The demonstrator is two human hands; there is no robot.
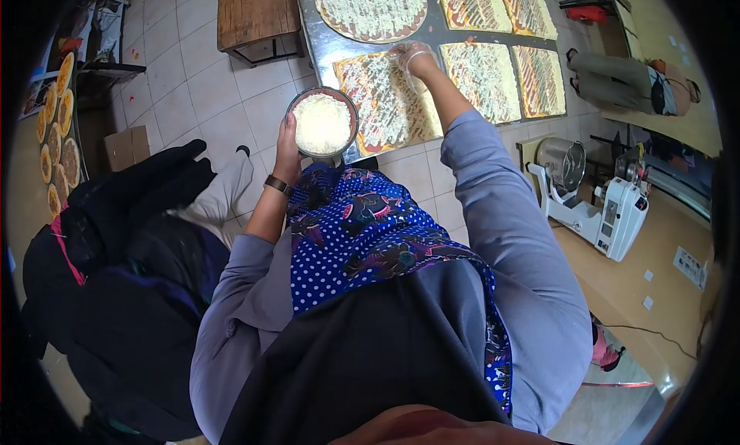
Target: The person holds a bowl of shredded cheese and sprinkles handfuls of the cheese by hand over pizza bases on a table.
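Note:
My left hand (287, 150) holds a round bowl (323, 122) of white shredded topping by its side, just off the front edge of the metal table (321, 71). In a clear plastic glove, my right hand (415, 57) hangs over the back right part of a rectangular flatbread (383, 104) with orange sauce and white shreds; its fingers are blurred and whatever they hold is hidden. Right of it lie another topped rectangle (482, 83) and a narrower one (539, 81). Behind them are a round topped base (371, 8) and two more rectangles.
A wooden stool (257, 17) stands left of the table. A person in dark clothing (131, 291) is close on my left, near a tray of round breads (59, 144). A white mixer (617, 214) is at right; another person (624, 83) stands beyond the table's right end.

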